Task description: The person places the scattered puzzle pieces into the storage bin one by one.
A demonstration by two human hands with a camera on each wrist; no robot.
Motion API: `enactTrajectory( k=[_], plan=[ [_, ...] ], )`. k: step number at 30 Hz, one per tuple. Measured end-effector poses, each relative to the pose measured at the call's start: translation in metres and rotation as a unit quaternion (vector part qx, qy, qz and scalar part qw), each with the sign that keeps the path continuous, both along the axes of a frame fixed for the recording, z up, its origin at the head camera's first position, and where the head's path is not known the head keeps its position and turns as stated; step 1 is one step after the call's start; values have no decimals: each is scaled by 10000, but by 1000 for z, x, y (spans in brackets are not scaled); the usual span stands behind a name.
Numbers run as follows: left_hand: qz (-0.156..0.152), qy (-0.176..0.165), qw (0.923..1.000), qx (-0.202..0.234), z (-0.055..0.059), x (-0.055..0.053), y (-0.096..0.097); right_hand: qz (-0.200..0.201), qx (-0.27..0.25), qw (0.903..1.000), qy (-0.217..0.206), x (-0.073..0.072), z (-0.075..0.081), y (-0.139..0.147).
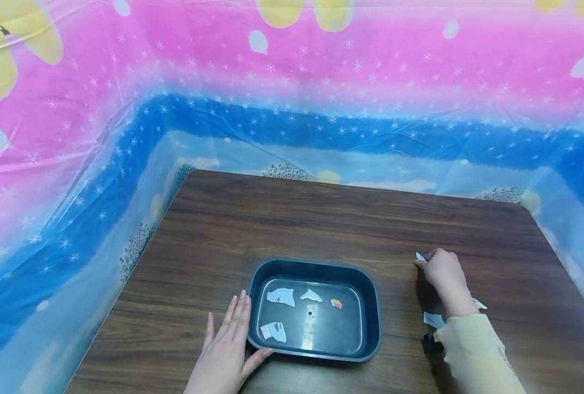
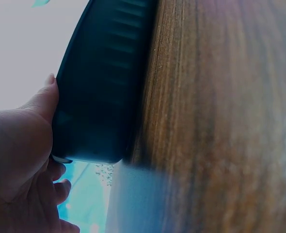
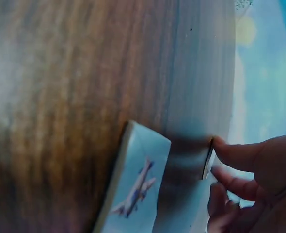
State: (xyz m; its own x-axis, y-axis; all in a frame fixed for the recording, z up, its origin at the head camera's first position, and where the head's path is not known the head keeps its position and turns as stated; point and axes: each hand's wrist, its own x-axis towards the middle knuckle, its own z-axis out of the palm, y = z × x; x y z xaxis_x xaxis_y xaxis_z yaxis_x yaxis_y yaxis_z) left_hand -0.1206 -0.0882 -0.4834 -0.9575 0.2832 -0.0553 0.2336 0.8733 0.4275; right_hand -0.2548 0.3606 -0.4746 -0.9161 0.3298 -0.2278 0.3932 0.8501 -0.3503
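A dark blue-grey tray (image 1: 314, 265) sits on the brown wooden table (image 1: 321, 219) and holds several torn paper scraps (image 1: 280, 296). My left hand (image 1: 233, 328) lies flat on the table against the tray's left wall (image 2: 104, 82), with the thumb (image 2: 43, 99) touching its near corner. To the right, my right hand (image 1: 422, 261) pinches a small white paper scrap (image 1: 420, 256) by its edge (image 3: 208, 159), right at the table surface. Another scrap with an aeroplane picture (image 3: 138, 187) lies flat beside those fingers.
Two more scraps lie by my right wrist (image 1: 433, 319) (image 1: 479, 303). A pink and blue plastic sheet (image 1: 292, 82) with stars hangs round the table's far and side edges. Bare wood stretches behind the tray.
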Motion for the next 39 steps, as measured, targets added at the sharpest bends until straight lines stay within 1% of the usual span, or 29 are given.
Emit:
enactTrajectory(
  k=[2, 3, 8, 11, 16, 19, 22, 26, 28, 30, 33, 35, 39],
  plan=[
    [12, 3, 10000, -10, -1, 0, 0, 224, 20, 9997, 54, -2, -1, -1],
    [20, 8, 10000, -21, -1, 0, 0, 264, -22, 9996, 51, -3, -1, -1],
    [53, 7, 10000, -47, -2, -1, 0, 310, -290, 9991, 23, 0, 1, -7],
    [71, -46, 9999, -73, -1, -1, 0, 370, -313, 9986, 206, 2, 2, -14],
    [72, -134, 9998, -115, -1, -2, 0, 425, -258, 9960, 741, 5, 6, -28],
    [57, -184, 9998, -111, -1, -3, 1, 476, -346, 9929, 1032, 8, 15, -39],
    [52, -214, 9997, -106, -1, -3, 1, 608, -501, 9886, 1283, 14, 29, -53],
    [54, -204, 9997, -90, -1, -3, 2, 881, -908, 9787, 1614, 22, 48, -80],
    [51, -164, 9998, -72, -1, -3, 2, 1045, -1106, 9731, 1731, 28, 55, -95],
    [52, -99, 9999, -37, -1, -2, 2, 1190, -1240, 9702, 1710, 34, 60, -113],
    [45, 17, 10000, 5, -2, 0, 1, 1437, -1283, 9687, 1565, 46, 60, -142],
    [29, 104, 9999, 36, -3, 0, 1, 1669, -1278, 9674, 1414, 54, 57, -162],
    [13, 211, 9998, 50, -4, 1, 0, 2247, -986, 9629, 1125, 66, 46, -195]
  ],
)
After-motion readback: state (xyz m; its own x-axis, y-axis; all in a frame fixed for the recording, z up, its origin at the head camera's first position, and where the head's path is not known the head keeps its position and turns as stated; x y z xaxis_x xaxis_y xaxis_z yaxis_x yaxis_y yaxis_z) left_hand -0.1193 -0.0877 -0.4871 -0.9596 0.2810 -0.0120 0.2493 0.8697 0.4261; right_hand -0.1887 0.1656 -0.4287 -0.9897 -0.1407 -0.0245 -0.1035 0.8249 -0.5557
